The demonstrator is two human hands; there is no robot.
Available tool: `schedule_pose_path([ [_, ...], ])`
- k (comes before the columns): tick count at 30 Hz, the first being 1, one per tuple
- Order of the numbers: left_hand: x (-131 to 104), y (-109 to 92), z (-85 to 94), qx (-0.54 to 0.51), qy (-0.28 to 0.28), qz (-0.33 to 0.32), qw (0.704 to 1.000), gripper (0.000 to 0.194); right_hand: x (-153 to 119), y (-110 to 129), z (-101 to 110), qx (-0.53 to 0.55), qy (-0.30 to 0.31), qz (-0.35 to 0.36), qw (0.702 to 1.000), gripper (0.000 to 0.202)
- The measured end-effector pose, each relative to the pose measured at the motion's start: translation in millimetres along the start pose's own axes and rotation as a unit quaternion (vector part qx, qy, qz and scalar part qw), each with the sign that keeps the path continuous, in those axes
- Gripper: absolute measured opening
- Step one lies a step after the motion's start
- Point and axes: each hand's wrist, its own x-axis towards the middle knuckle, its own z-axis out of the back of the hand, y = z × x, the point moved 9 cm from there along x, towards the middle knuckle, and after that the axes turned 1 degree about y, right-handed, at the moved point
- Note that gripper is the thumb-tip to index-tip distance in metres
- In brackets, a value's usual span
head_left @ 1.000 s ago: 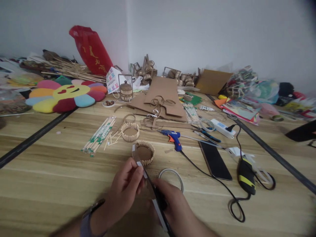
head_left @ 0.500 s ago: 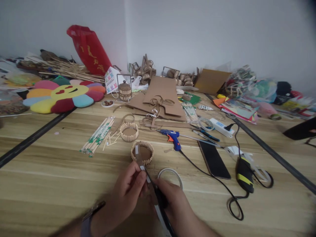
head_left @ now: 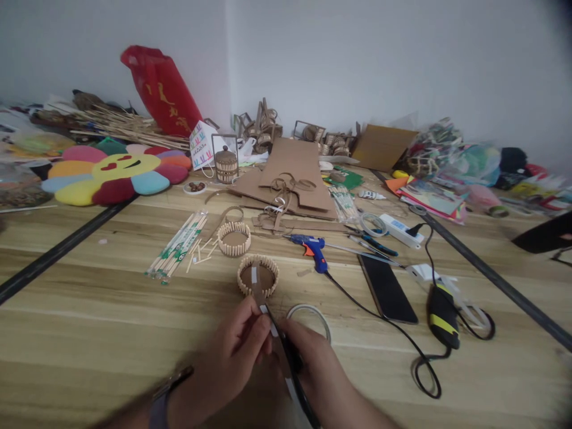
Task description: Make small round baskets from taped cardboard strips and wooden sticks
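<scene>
Left hand (head_left: 235, 342) pinching cardboard strip (head_left: 257, 287), right hand (head_left: 315, 360) gripping black tool (head_left: 294, 358), type unclear.
Strip has white patches, far end over front stick ring (head_left: 242, 286); tool runs alongside it. Gold characters on red bag (head_left: 163, 89), print on white box (head_left: 202, 148), green labels on stick packets (head_left: 176, 247): too small to read. Tape roll (head_left: 313, 307) just beyond right hand; cable (head_left: 355, 301) crosses the gap between that hand and phone (head_left: 388, 290).
</scene>
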Motion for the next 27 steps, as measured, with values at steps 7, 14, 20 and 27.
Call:
schedule_pose_path([
  [7,1.5,-10.1,4.1,-0.039,-0.028,0.003,0.999,0.048,-5.1,-4.2,-5.6,-0.005,0.001,0.006,1.0,0.017],
  [14,3.2,-13.4,12.4,-0.017,-0.065,0.007,0.998,0.049,-3.4,-1.6,-7.5,-0.033,0.016,0.004,0.999,0.015],
  [20,1.5,-6.7,12.3,-0.018,-0.066,0.003,0.998,0.045,-7.7,-10.9,-12.0,-0.011,0.004,-0.014,1.0,0.011],
  [27,2.6,-3.6,11.6,-0.027,-0.062,0.008,0.998,0.045,-4.9,-8.1,-8.6,-0.008,0.011,-0.02,1.0,0.013],
])
